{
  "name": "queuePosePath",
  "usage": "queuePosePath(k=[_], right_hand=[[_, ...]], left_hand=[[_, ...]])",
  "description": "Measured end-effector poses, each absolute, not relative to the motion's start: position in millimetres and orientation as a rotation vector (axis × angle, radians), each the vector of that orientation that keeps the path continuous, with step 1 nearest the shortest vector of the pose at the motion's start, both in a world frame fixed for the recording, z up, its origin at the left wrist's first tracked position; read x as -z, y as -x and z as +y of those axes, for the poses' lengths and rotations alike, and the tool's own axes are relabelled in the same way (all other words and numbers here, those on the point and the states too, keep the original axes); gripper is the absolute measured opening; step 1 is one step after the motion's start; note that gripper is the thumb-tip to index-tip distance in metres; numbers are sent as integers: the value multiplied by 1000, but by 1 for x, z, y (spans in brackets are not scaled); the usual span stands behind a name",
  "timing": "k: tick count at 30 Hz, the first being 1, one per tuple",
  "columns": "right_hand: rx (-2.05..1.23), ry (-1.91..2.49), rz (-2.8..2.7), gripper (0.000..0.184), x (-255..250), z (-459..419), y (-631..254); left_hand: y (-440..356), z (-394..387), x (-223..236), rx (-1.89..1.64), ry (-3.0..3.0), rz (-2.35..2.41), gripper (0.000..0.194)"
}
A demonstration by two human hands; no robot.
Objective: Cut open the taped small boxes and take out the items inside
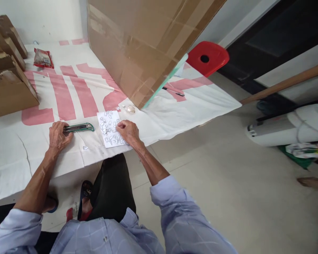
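Left hand [58,137], grip unclear, partly hides the cutter [80,127]; right hand [129,132], fingertips together, partly hides paper [115,116].

The cardboard box [137,60] looks smooth, glossy under clear tape [187,21]; below it, matt, wrinkled tablecloth fabric [160,122] and a matt paper sheet [116,115]; left of it, a green plastic and metal-looking utility knife [79,127], rough-edged matt cardboard holders [13,91] and a shiny plastic packet [42,58]; right of it, a smooth red plastic stool [213,54] and a wooden pole [283,83].
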State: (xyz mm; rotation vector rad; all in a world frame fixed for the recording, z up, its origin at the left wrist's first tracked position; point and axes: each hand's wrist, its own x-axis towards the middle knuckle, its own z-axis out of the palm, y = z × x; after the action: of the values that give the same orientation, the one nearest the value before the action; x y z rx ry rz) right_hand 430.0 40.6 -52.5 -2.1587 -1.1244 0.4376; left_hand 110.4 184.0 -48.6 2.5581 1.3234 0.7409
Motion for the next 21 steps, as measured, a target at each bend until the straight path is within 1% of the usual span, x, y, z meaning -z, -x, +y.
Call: queuePosePath(k=[2,6,9,15,18,21], right_hand=[[-440,2192,-1114,12,51,40,-428],[-424,2207,-1170,8,52,39,-425],[-361,2184,-1202,9,56,37,-423],[-179,2127,-1262,20,60,33,-425],[-96,2015,-1308,22,52,31,-414],[-122,1792,-1568,22,38,29,-382]], left_hand=[[-110,184,50,-740,-2560,1330,24],[-111,184,49,-734,-2556,1338,23],[-112,182,49,-736,-2550,1371,22],[-113,180,51,-758,-2546,1411,20],[-113,181,52,-788,-2531,1421,18],[-114,181,53,-800,-2525,1434,18]])
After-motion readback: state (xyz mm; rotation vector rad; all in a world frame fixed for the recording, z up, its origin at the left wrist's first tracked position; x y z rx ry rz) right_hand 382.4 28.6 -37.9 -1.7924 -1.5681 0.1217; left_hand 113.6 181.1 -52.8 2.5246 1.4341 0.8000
